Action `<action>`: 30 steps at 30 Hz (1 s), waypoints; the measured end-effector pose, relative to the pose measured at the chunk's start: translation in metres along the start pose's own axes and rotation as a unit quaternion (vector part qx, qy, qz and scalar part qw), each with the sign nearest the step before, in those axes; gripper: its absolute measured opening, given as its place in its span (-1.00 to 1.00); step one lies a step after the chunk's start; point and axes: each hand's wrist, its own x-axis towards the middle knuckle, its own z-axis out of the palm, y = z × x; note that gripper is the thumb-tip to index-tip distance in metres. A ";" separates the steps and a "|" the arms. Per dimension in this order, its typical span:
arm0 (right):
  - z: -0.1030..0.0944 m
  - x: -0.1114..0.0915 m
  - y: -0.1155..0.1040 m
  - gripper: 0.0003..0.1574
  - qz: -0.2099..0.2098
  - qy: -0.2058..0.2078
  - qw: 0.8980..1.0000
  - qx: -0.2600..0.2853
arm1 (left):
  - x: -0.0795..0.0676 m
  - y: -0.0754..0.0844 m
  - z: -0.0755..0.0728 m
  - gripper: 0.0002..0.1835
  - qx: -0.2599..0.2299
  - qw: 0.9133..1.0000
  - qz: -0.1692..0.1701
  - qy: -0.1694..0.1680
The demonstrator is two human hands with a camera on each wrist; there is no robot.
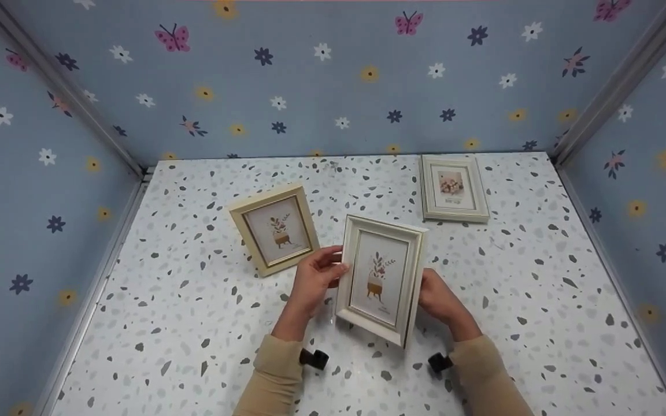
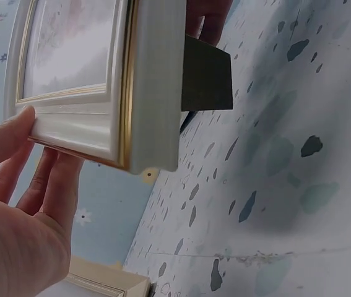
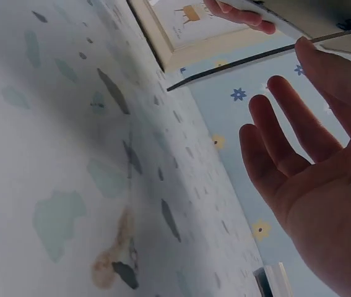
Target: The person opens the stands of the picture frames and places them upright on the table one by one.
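A white picture frame with gold trim and a potted-plant print is held up, tilted, over the speckled table. My left hand grips its left edge, thumb on the front and fingers behind. From the frame's back a dark stand leg sticks out, swung away from the backing. Behind the right edge is my right hand, partly hidden by the frame in the head view. The right wrist view shows its fingers extended and spread, with one fingertip at the stand leg's edge.
A cream picture frame with a similar plant print stands leaning to the left, close by the left hand. Another white picture frame with a flower photo is at the back right. Blue flowered walls enclose the speckled tabletop.
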 end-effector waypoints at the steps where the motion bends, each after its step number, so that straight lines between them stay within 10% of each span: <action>1: -0.001 -0.001 0.002 -0.87 0.005 0.009 1.000 0.004 | 0.000 0.000 0.000 -0.59 -0.003 1.000 0.002 0.003; 12: -0.010 -0.015 -0.012 -0.65 -0.021 0.164 0.983 0.076 | -0.001 0.003 0.002 -0.59 -0.019 0.998 0.009 0.055; 30: -0.003 -0.014 -0.021 -0.58 -0.082 0.276 0.956 0.059 | -0.001 0.002 0.008 -0.57 -0.004 0.990 0.045 0.131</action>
